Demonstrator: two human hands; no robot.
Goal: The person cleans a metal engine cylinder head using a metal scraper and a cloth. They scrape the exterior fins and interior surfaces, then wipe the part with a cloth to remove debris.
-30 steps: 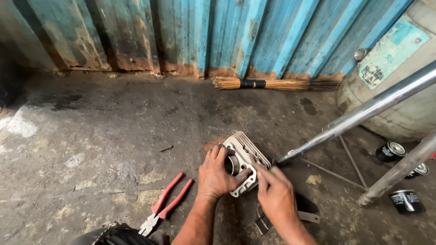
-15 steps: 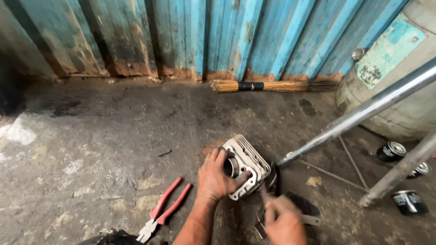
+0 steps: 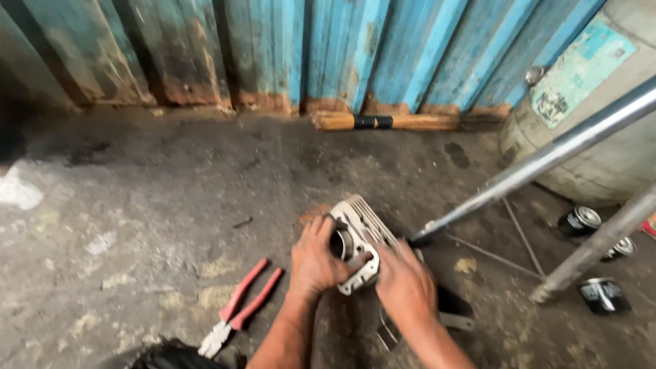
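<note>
Two hands meet on one finned engine cylinder [image 3: 361, 236], a pale metal casting that sits on the concrete floor [image 3: 137, 205] just in front of the person. It lies tilted, its round bore turned toward the left hand and its cooling fins running up and away toward the right and the far wall. The left hand [image 3: 316, 258] cups the bore side, thumb at the opening's rim and fingers [image 3: 355, 263] wrapped under the lower flange, so these are closed on the casting. The right hand [image 3: 404, 283] lies against the finned flank from the other side, palm down; its fingers press on the metal, though whether they curl round an edge I cannot tell. Both hands are in contact, the left with the fuller hold.

Just left of the left forearm, red-handled pliers [image 3: 236, 311] lie on the floor, jaws toward the person. A chrome tube [image 3: 540, 167] slants down from the upper right, its foot close beside the cylinder. Farther right stand small dark canisters [image 3: 601, 294], and a broom handle [image 3: 383, 121] lies along the blue corrugated wall [image 3: 342, 48].
</note>
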